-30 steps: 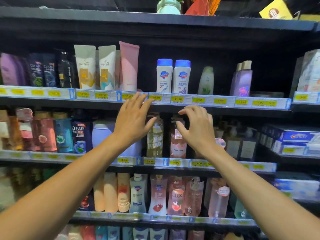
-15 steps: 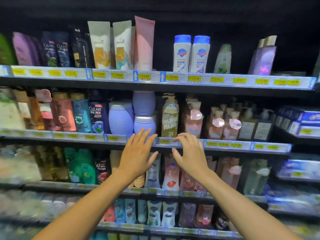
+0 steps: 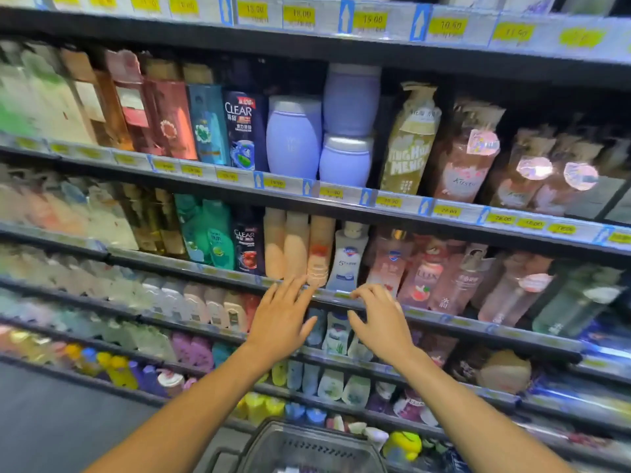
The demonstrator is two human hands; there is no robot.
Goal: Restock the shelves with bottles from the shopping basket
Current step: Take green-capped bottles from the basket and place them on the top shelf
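Seen from the head camera, both hands hold nothing: the left hand [image 3: 280, 322] has straight, spread fingers and the right hand [image 3: 382, 322] loosely curled ones. Both hover before the price-tagged edge of the dark metal shelves [image 3: 444, 213], whose rows of upright plastic bottles [image 3: 297, 244] look well filled. The grey plastic shopping basket [image 3: 307, 445] with a slotted rim sits low between the forearms, its inside too blurred to read, so I judge a fetch comes next, stock remaining unknown.

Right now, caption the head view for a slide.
Empty left hand and right hand hover before stocked shelves, above the shopping basket.
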